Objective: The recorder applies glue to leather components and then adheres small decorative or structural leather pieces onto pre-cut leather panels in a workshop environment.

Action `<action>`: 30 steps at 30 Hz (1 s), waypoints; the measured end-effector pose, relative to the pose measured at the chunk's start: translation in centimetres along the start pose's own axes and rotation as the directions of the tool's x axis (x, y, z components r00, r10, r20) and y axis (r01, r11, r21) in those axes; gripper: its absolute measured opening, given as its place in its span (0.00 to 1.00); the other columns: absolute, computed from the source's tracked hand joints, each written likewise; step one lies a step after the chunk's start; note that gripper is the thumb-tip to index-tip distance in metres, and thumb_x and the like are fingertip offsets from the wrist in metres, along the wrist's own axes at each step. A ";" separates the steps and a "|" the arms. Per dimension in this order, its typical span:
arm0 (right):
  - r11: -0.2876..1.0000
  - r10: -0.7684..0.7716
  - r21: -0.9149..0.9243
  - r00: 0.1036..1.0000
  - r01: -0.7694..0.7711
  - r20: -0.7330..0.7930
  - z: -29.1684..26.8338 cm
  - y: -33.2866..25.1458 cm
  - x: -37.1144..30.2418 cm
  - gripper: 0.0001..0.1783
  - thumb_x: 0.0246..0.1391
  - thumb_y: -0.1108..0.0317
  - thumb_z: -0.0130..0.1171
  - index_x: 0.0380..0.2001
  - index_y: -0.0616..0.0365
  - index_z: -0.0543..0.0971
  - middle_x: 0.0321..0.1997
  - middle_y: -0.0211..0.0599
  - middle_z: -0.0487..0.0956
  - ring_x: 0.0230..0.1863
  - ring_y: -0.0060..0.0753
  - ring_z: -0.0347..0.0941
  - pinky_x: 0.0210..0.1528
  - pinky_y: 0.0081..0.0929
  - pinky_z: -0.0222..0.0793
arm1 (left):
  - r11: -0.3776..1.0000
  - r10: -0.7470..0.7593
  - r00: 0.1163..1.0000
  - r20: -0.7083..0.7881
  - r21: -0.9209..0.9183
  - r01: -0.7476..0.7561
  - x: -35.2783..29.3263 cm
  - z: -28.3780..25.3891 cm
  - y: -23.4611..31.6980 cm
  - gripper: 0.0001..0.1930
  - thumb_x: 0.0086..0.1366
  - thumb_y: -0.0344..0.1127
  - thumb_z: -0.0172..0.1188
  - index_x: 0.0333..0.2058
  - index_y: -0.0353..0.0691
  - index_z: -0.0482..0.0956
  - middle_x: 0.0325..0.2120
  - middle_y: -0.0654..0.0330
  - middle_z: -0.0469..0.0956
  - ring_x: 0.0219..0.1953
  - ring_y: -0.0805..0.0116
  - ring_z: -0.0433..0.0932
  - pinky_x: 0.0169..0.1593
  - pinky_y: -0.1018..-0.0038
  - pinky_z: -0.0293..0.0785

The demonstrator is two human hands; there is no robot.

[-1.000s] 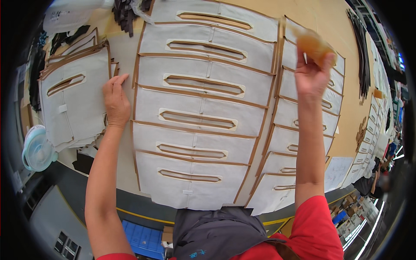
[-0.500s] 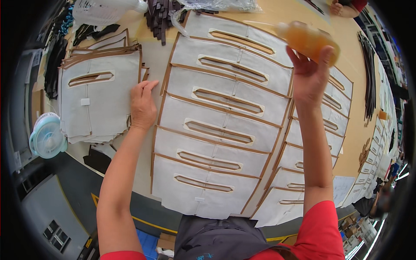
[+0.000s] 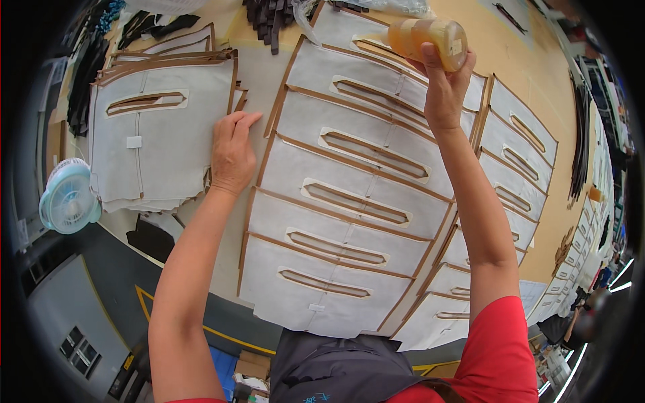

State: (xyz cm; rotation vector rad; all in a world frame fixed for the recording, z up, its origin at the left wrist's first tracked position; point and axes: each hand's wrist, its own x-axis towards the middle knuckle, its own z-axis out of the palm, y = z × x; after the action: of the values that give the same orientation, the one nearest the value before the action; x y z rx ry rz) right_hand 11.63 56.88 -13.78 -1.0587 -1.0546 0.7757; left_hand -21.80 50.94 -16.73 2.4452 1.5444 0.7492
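My right hand [image 3: 449,94] is wrapped round a clear plastic bottle [image 3: 424,39] of amber liquid. The bottle lies tilted on its side in the grip, base to the right and narrower end to the left, above the far end of a row of overlapping grey panels [image 3: 349,171]. Each panel has brown edges and a long slot framed in brown. My left hand [image 3: 234,151] holds nothing, its fingers partly stretched out. It rests between that row and a stack of similar grey panels [image 3: 161,161] on the left, close to the stack's right edge.
A second row of slotted panels [image 3: 514,144] lies to the right. Dark strips [image 3: 265,23] and clear plastic wrap [image 3: 403,7] are at the far edge. Long black strips [image 3: 579,141] lie on the tan table [image 3: 547,228] at the right. A light-blue fan [image 3: 67,198] is at the left.
My right hand has carried the bottle leftward and a little farther away, over the far panels. The left hand stays beside the stack. The whole view has shifted slightly.
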 end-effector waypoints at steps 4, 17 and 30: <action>0.999 0.014 0.044 1.000 -0.014 -0.002 0.6 0.8 0.2 0.34 0.54 0.55 0.67 0.51 0.59 0.59 0.51 0.39 0.69 0.51 0.32 0.72 0.49 0.31 0.80 | 1.000 0.014 1.000 -0.026 0.010 -0.014 0.0 0.0 -0.1 0.21 0.54 0.17 0.52 0.47 0.40 0.76 0.43 0.55 0.72 0.47 0.53 0.71 0.53 0.63 0.69; 0.999 0.021 0.036 0.999 -0.020 -0.033 0.4 1.1 0.4 0.33 0.54 0.54 0.67 0.50 0.62 0.59 0.51 0.42 0.68 0.51 0.34 0.73 0.47 0.32 0.82 | 1.000 0.008 1.000 -0.002 0.006 -0.008 0.0 0.0 0.0 0.20 0.58 0.17 0.48 0.48 0.38 0.76 0.44 0.52 0.72 0.48 0.52 0.70 0.54 0.63 0.68; 0.992 0.119 0.041 0.993 -0.118 -0.024 0.1 0.2 -0.6 0.29 0.60 0.51 0.59 0.48 0.63 0.60 0.51 0.43 0.69 0.52 0.38 0.73 0.50 0.38 0.81 | 1.000 0.005 1.000 0.001 0.014 -0.005 0.0 -0.1 -0.1 0.19 0.59 0.18 0.48 0.48 0.39 0.76 0.44 0.52 0.71 0.48 0.52 0.70 0.54 0.63 0.68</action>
State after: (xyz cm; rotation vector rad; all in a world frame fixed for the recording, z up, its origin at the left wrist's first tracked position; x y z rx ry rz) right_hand 11.33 56.48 -14.16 -1.1026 -0.9574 0.8723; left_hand -21.93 50.91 -16.66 2.4598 1.5490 0.7408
